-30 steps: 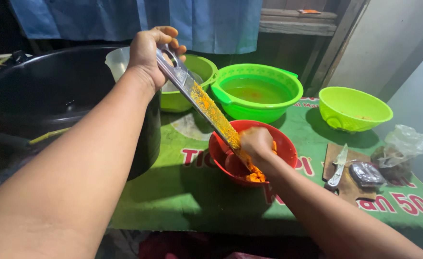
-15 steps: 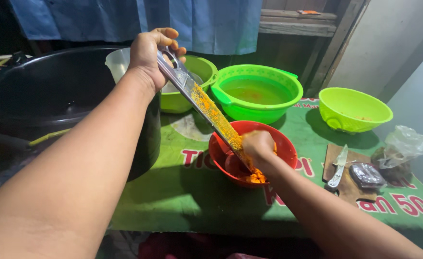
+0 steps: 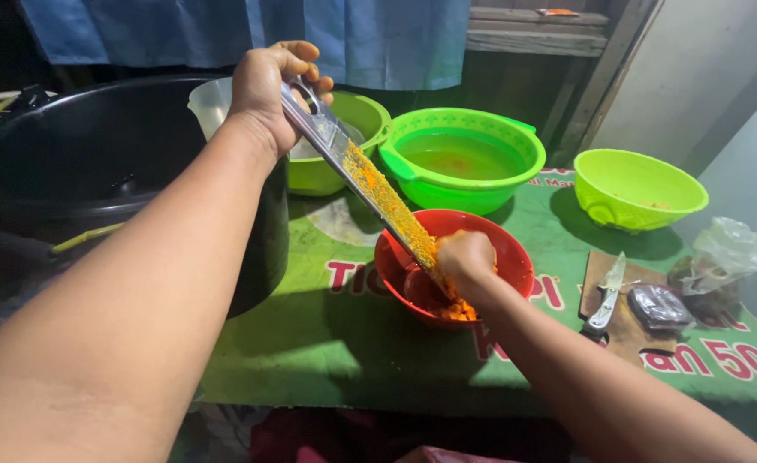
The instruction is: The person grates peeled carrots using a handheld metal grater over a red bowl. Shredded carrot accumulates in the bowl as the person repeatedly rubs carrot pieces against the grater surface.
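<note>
Head view: grating over a red bowl [image 3: 515, 257], both hands engaged.
Left hand [image 3: 267, 86] wrapped tight around the top end of a flat metal grater [image 3: 357, 171], which slants down into the bowl and is coated with orange shreds. Right hand [image 3: 467, 261] curled closed against the grater's lower end, over the bowl; what it pinches is hidden. Orange gratings [image 3: 457, 310] piled in the bowl. Green basin [image 3: 515, 167] of liquid behind; knife [image 3: 607, 291] on board to the right.

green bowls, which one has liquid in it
The middle green bowl, with rim handles, right behind the red bowl: it holds yellowish liquid. The far-right green bowl looks nearly empty, and the left one is partly hidden behind the grater.
</note>
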